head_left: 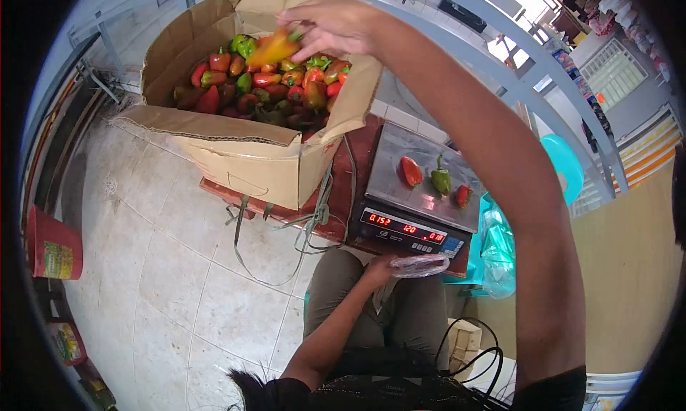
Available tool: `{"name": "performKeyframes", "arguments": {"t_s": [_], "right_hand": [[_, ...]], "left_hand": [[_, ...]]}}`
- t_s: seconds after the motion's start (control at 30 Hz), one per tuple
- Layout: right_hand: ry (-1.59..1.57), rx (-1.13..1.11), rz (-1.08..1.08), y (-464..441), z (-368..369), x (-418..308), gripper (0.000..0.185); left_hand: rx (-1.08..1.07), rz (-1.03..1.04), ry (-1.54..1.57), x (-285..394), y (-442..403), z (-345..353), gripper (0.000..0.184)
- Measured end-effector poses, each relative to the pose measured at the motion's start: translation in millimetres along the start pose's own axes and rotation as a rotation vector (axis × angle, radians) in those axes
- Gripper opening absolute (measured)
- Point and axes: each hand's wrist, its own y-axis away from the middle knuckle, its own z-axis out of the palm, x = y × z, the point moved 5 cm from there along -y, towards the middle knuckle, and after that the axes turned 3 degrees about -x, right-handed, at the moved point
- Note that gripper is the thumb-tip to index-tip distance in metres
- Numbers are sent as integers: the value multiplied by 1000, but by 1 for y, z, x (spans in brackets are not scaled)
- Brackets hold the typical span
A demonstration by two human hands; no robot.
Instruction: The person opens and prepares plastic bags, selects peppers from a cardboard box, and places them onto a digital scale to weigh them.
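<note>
My right hand [330, 27] is raised over an open cardboard box [236, 164], its fingers closed on an orange-yellow pepper [275, 49] blurred by motion. Below it, the box holds many red, green and mixed-colour peppers [264, 97]. My left hand [377, 272] rests by my lap, closed on a clear plastic bag [420, 266] just in front of the scale. Two red peppers [411, 172] and a green pepper [441, 179] lie apart on the metal plate of the digital scale [400, 143]. Its red digits [407, 227] appear to read 0.152, 1.20 and 0.18.
The box and scale stand on a low reddish-brown table [346, 204]. Loose straps [314, 218] hang from the box's near side. At the right are teal plastic bags [498, 250] and a turquoise round item [564, 164]. Metal railings [500, 57] run behind; a red bucket [53, 247] stands left.
</note>
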Motion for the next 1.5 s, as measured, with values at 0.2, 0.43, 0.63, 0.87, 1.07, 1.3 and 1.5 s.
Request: {"name": "performKeyframes", "arguments": {"t_s": [0.2, 0.43, 0.63, 0.87, 1.07, 1.3, 1.5], "right_hand": [[1395, -181, -100, -48, 11, 94, 32], [1652, 113, 250, -28, -12, 98, 33], [1694, 136, 217, -40, -26, 106, 28], [1574, 205, 245, -39, -30, 104, 35], [766, 372, -28, -43, -66, 96, 36], [33, 387, -213, 19, -94, 69, 37], [380, 742, -218, 183, -182, 98, 28]], "left_hand": [[54, 55, -65, -8, -5, 3, 28], [34, 31, -11, -3, -2, 5, 32], [46, 11, 60, 18, 9, -11, 34], [45, 28, 34, 16, 5, -7, 38], [34, -31, 43, 11, 2, -5, 39], [51, -22, 131, -7, 1, -4, 33], [-9, 34, 57, -4, -1, -2, 30]]}}
